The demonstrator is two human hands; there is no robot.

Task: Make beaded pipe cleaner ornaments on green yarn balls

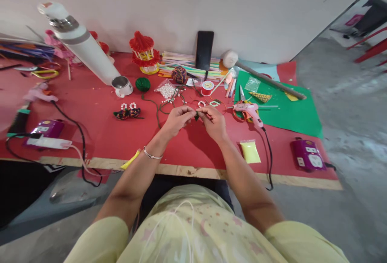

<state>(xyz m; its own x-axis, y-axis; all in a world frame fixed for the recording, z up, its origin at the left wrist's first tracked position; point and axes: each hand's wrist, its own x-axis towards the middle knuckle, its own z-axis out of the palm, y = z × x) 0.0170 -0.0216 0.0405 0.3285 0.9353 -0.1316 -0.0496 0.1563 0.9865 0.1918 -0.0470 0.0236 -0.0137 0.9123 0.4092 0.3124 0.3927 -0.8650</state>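
My left hand [178, 119] and my right hand [214, 123] meet over the middle of the red table, fingertips pinched together. Between them is a small dark green piece [197, 116], mostly covered by the fingers; it could be yarn, but I cannot tell. A dark green strand [157, 112] lies by my left wrist and leads back towards a green yarn ball [142, 84]. Just beyond my fingers are a ring of white beads [201, 104], a pale green diamond-shaped frame [215, 103] and a red thread spool [207, 89]. Loose white beads [167, 90] spill from a clear bag.
Right of my hands lies a pink glue gun [251, 112] with a black cord, near scissors [242, 93] and a green sheet [290, 112]. A white bottle [87, 49], metal cup [122, 86], red lantern [144, 53] and phone [204, 50] stand behind. Purple power boxes [308, 155] sit at both ends.
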